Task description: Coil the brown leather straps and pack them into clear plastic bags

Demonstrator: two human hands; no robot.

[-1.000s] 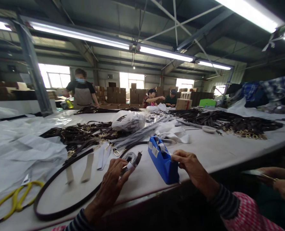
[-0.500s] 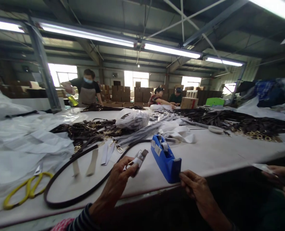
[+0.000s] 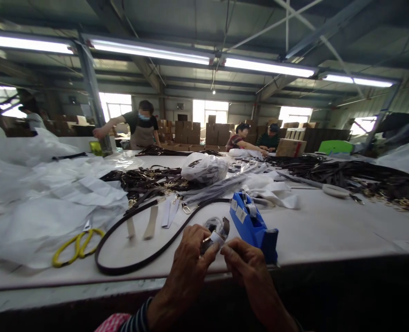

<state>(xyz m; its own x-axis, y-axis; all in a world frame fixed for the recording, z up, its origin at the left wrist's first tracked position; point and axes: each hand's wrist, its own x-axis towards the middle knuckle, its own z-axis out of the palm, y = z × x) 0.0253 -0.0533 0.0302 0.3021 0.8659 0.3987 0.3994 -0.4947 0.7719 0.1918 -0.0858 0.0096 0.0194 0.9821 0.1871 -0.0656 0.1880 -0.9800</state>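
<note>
My left hand (image 3: pixel 192 253) is closed around a small wrapped bundle (image 3: pixel 218 236) with a metal piece and a white band on it. Fingertips of my right hand (image 3: pixel 248 263) are pinched together at the bundle's right side; what they hold, if anything, is too small to tell. Just beyond my right hand stands a blue tape dispenser (image 3: pixel 254 226) on the white table (image 3: pixel 315 230). A dark strap (image 3: pixel 121 269) curves in a loop to the left of my hands.
Yellow-handled scissors (image 3: pixel 76 246) lie at left, near white plastic sheets (image 3: pixel 52 216). Dark straps with metal clips (image 3: pixel 149 180) and a plastic-wrapped bundle (image 3: pixel 204 168) lie farther back. People stand across the table, one with an arm stretched out (image 3: pixel 144 127).
My right hand has moved from the dispenser's front end to the bundle in my left hand. The view has shifted, and the nearby person's hands at right have left it.
</note>
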